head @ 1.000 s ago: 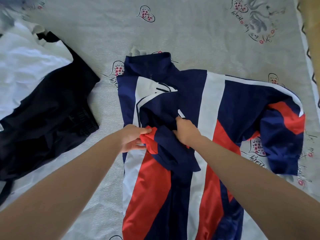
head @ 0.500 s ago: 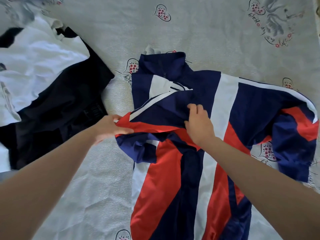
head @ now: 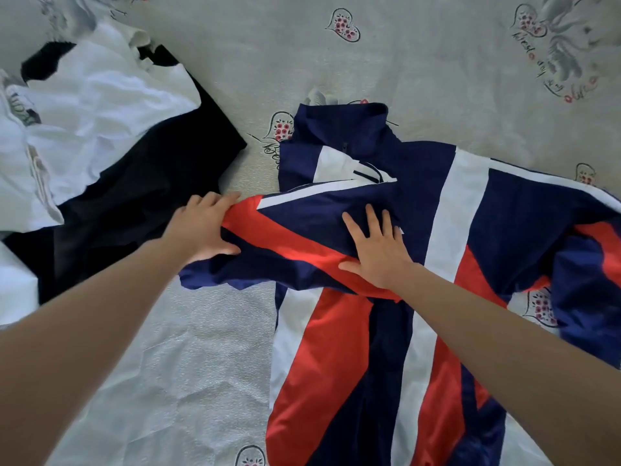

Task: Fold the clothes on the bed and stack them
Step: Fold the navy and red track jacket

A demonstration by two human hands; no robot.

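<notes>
Both hands rest on the jacket's left sleeve [head: 302,237], which is laid crosswise over the chest. Left hand [head: 205,227]: fingers extended over the sleeve's red left end, thumb spread along the near edge; whether any cloth is caught under the palm cannot be determined. Right hand [head: 376,247]: flat, fingers spread and straight, palm pressing the navy part of the sleeve near the jacket's centre; nothing is held.

Bedsheet [head: 420,62]: pale grey, textured, printed with heart and flower motifs and script; it covers the whole visible surface.

Jacket [head: 470,203]: navy, red and white panels, lying front up on the right half of the sheet, collar at the far end, hem running off the near edge. The folded sleeve's navy cuff end hangs past the jacket's left edge onto the sheet. The opposite sleeve is bent back at the right, bunched, and shows a red patch.

Black garment [head: 144,196]: spread unfolded at the left, well apart from the jacket's body but just beside the left hand.

White garment [head: 94,105]: crumpled, lying partly over the far-left portion of the black garment, extending off the left edge.
</notes>
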